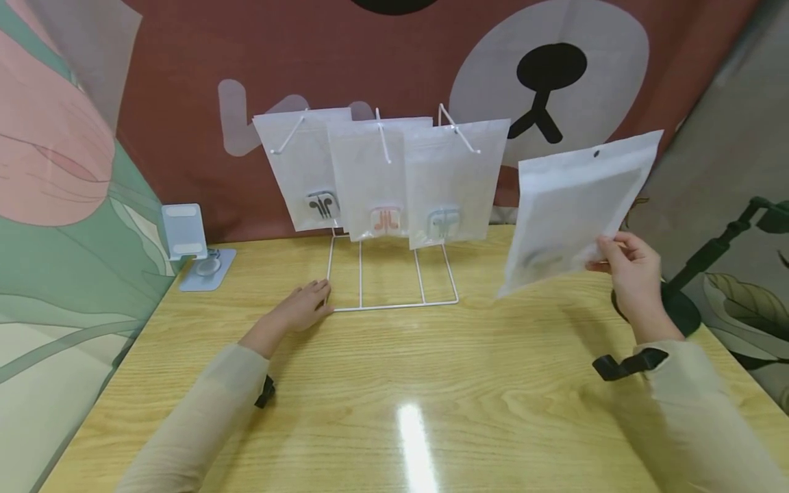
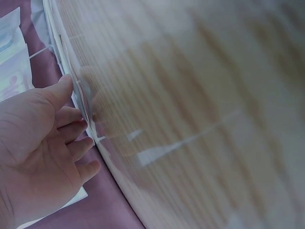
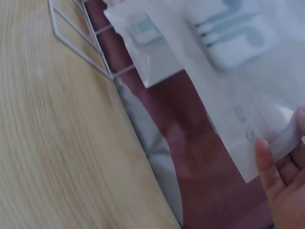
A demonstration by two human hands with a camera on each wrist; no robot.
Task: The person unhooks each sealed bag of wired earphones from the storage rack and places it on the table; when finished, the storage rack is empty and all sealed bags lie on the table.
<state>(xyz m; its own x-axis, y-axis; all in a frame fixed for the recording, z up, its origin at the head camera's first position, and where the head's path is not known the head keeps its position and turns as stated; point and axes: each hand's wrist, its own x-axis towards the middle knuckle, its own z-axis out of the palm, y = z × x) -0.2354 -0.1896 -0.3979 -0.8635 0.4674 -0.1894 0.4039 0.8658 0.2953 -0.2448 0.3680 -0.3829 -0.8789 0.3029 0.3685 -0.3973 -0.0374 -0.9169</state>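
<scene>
A white wire display rack (image 1: 394,306) stands on the table, and several clear-fronted bags hang from its hooks. They include a bag with black earphones (image 1: 322,205), one with pink earphones (image 1: 385,220) and one with pale blue earphones (image 1: 444,222). My left hand (image 1: 305,305) rests at the base's front left corner, its loosely bent fingers touching the wire. Off to the right, my right hand (image 1: 635,274) pinches a white zip bag (image 1: 564,212) by its lower right edge, in the air. The right wrist view shows boxed earphones (image 3: 233,36) inside it.
A light blue folding phone stand (image 1: 185,229) stands at the table's back left. At the right edge is a dark green stand with a round base (image 1: 681,311). A printed cloth (image 1: 345,55) hangs behind the wooden table (image 1: 370,383).
</scene>
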